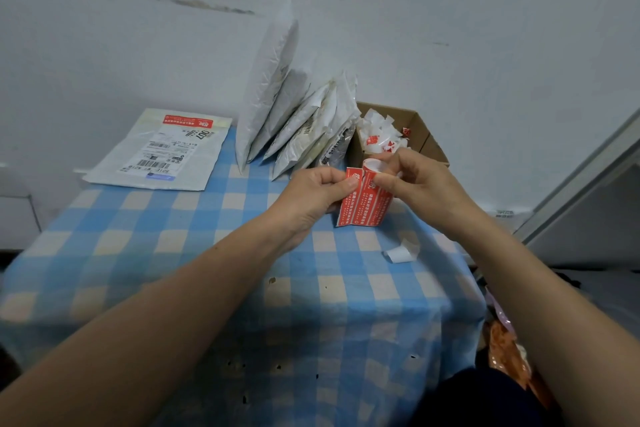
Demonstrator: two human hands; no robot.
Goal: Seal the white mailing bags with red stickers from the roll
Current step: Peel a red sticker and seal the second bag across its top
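Above the table's far middle, both hands hold a roll of red stickers [367, 199] with white print. My left hand [313, 196] pinches the loose end of the strip at its top left corner. My right hand [417, 184] grips the roll's upper end, thumb and fingers curled round it. One white mailing bag [156, 152] lies flat at the far left, with a red sticker [189, 120] across its top and a shipping label on it. Several more white mailing bags [287, 114] lean upright against the wall behind the hands.
A small cardboard box [420, 130] full of crumpled white backing scraps stands at the far right, behind my right hand. A curled white backing scrap [401, 251] lies on the blue-checked tablecloth [207, 253]. The table ends at the right, with orange-and-clear plastic [509, 354] below.
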